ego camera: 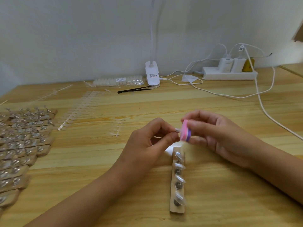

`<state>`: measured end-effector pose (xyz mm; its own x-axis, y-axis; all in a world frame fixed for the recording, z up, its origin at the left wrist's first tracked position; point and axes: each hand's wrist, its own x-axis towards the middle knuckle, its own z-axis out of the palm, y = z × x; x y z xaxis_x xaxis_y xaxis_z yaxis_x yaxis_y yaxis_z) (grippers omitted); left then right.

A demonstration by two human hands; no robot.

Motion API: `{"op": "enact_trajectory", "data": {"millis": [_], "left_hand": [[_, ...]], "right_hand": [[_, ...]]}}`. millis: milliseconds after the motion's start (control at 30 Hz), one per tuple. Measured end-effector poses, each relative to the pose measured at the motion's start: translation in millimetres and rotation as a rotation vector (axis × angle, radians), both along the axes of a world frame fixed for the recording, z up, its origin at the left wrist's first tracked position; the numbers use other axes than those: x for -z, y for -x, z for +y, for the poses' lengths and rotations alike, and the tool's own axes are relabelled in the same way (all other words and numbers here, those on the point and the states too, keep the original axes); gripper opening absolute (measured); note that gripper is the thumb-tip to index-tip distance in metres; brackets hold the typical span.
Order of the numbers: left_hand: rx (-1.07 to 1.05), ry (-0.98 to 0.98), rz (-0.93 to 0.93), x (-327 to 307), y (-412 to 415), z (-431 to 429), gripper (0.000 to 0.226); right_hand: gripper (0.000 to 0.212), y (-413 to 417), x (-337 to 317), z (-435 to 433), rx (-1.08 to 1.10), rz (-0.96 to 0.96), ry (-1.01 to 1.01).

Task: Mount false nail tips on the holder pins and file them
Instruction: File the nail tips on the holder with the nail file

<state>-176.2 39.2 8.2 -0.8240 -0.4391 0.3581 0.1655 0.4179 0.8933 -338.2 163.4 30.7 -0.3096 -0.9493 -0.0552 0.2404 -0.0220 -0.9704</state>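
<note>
My left hand [152, 138] pinches a small clear nail tip [177, 129] between thumb and forefinger above the table. My right hand [218, 133] grips a pink and purple file block [186, 130], whose face touches the tip. Below the hands lies a wooden holder strip [177, 182] with metal pins; several clear nail tips sit on those pins. The image is blurred around the file.
Many more holder strips [21, 145] with mounted tips cover the table's left side. Clear sprues of unused tips [82, 108] lie beyond them, with a bagged set [118, 81], black tweezers [134, 90], a clip lamp [152, 74], and a power strip [229, 74] with white cables.
</note>
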Motion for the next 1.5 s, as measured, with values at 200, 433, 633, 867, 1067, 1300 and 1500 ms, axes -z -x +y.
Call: {"op": "enact_trajectory", "data": {"millis": [200, 433, 633, 867, 1067, 1300, 1500], "left_hand": [[0.014, 0.003, -0.007, 0.1, -0.3, 0.5, 0.016], [0.025, 0.011, -0.024, 0.4, 0.3, 1.3, 0.006], [0.027, 0.015, -0.030, 0.2, -0.4, -0.1, 0.013], [0.017, 0.037, -0.031, -0.6, 0.2, 0.1, 0.014], [0.011, 0.002, -0.009, 0.0, 1.4, 0.3, 0.013], [0.010, -0.026, 0.002, -0.1, 0.7, -1.5, 0.007], [0.009, -0.045, 0.005, -0.8, 0.5, -1.5, 0.005]], "right_hand": [[0.020, 2.8, -3.1, 3.6, -0.057, -0.044, 0.007], [0.021, 8.3, -2.2, 1.2, 0.065, -0.068, 0.010], [0.024, 5.0, 0.5, -2.3, 0.119, -0.032, 0.024], [0.017, 4.4, -1.5, 2.2, -0.040, 0.010, 0.024], [0.021, 13.2, -0.9, 0.4, 0.137, -0.075, 0.075], [0.021, 7.0, 0.7, 2.5, -0.014, -0.001, 0.085], [0.021, 3.1, 1.9, 2.5, -0.025, 0.060, 0.085]]}}
